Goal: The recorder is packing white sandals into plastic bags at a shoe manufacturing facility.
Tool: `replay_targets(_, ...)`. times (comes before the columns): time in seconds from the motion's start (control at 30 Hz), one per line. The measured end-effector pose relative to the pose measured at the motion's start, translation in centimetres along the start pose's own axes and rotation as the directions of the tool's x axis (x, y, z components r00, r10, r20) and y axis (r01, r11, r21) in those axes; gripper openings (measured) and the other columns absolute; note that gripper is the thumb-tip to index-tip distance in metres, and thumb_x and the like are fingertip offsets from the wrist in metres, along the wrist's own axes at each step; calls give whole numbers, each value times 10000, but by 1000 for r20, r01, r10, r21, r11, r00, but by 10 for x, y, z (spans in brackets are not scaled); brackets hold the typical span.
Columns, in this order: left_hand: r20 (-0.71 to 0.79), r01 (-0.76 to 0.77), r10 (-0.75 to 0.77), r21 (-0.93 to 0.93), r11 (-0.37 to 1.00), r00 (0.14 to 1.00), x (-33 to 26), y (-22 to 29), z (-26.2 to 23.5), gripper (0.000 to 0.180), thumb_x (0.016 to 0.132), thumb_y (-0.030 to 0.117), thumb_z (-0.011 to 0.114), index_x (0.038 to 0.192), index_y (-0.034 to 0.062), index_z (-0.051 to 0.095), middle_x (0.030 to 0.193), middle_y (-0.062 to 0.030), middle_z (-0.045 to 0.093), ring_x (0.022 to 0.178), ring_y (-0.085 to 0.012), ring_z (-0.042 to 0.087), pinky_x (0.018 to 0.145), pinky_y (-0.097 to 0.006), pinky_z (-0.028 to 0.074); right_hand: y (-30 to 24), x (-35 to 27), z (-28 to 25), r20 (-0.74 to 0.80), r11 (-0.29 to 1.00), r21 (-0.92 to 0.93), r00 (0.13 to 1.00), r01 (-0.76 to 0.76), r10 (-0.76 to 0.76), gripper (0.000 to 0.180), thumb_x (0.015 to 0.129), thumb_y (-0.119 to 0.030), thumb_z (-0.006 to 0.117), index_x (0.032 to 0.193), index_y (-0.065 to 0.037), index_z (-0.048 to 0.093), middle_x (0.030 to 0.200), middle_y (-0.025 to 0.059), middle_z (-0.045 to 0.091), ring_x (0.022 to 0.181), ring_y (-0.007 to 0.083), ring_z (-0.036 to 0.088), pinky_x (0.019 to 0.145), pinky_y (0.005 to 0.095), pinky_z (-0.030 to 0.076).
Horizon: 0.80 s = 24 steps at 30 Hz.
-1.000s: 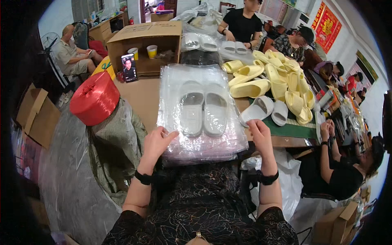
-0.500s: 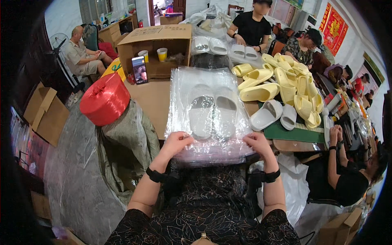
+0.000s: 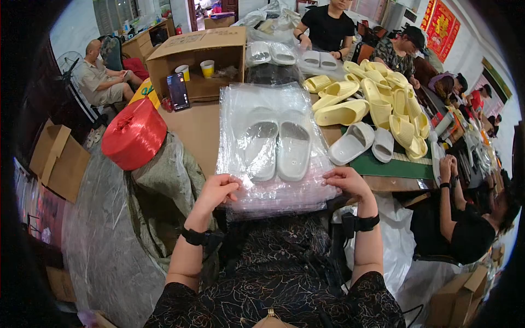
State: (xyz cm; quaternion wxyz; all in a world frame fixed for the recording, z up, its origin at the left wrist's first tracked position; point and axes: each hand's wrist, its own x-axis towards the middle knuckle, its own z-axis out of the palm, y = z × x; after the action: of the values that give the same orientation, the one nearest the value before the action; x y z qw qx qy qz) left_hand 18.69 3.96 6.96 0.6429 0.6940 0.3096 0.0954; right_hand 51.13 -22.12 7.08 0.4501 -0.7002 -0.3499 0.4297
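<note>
A pair of light grey slippers (image 3: 294, 152) lies side by side, toes away from me, on a stack of clear plastic bags (image 3: 235, 131). Shiny film covers at least part of the left slipper; I cannot tell how far it covers the right one. My left hand (image 3: 217, 191) is at the near left edge of the top bag, fingers curled in and thumb against them, pinching the film. At the near right edge, my right hand (image 3: 350, 183) holds the film between thumb and fingertips. Black bands circle both wrists.
Yellow slippers (image 3: 377, 98) pile up at the right, beside a loose grey pair (image 3: 353, 143) on a green mat (image 3: 391, 174). A red twine roll (image 3: 134, 134) sits left on a sack. Behind stand a phone (image 3: 178, 91) and an open carton (image 3: 202, 41) with cups. Several people work nearby.
The whole view has shifted slightly. My hands stay at the bag's near edges, the right fingers a little straighter. The right slipper shows more clearly, and the phone's screen has gone darker.
</note>
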Motion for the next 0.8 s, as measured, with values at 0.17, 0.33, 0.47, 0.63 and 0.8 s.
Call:
replay_targets(0.17, -98, -153, 134, -224, 962, 986, 3, -1, 5, 172, 933, 65, 564, 1034, -44, 651, 926, -76, 703, 811, -139, 679, 671, -245, 528, -27, -5, 8, -137, 985, 127, 986, 115, -97, 126, 888, -59, 631, 1001, -6, 644, 910, 42, 694, 725, 64, 611, 584, 196, 461)
replay_targets(0.33, -355, -606, 591, 79, 791, 725, 9, -6, 13, 113, 910, -27, 576, 991, -51, 652, 968, -95, 700, 896, -153, 675, 760, -261, 543, -17, 12, 27, -360, 856, 244, 862, 456, -357, 47, 891, -3, 596, 933, -12, 618, 898, 33, 665, 783, 113, 617, 741, 238, 494)
replay_targets(0.47, -370, -721, 739, 216, 658, 563, 14, -19, 24, 115, 876, -65, 582, 959, -29, 652, 1000, -105, 697, 856, -138, 659, 764, -240, 533, 7, 31, 47, -579, 754, 96, 653, 650, -489, 66, 891, 3, 592, 940, 2, 636, 873, 44, 665, 771, 114, 611, 755, 247, 497)
replay_targets(0.63, -355, -693, 611, -184, 697, 708, 17, -37, 43, 193, 851, -47, 606, 1023, 4, 534, 1030, -47, 566, 996, -119, 555, 879, -272, 467, 11, 28, 76, -443, 250, 848, 884, 467, -150, 295, 827, -42, 519, 1113, 3, 577, 1087, 90, 628, 989, 196, 588, 885, 325, 456)
replay_targets(0.8, -399, -534, 391, -360, 765, 830, 17, -41, 65, 180, 859, -19, 643, 980, 31, 519, 850, 32, 491, 812, -59, 476, 802, -244, 457, -22, 10, 98, -400, 343, 870, 913, 353, 76, 255, 881, -133, 618, 1108, -23, 580, 1068, 77, 619, 961, 190, 589, 851, 325, 458)
